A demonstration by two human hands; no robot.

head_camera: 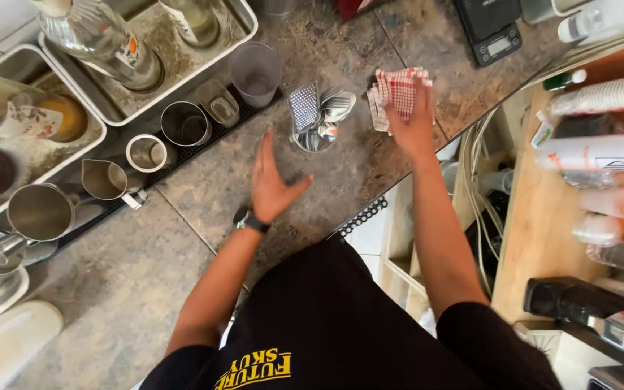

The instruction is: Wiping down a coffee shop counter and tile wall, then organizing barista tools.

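Left hand (269,184) open; right hand (412,123) on red-checked cloth (396,94) (crumpled).

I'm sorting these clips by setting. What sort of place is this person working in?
Most likely a bar or cafe counter. Metal jiggers and small jugs stand on a black bar mat, bottles sit in steel trays, and a cup of bar spoons stands on the stone counter between the hands.

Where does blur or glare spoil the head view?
Head view: left hand and right hand on the checked cloth are motion-smeared; glare on the spoons and bottles; fisheye bends the counter edges.
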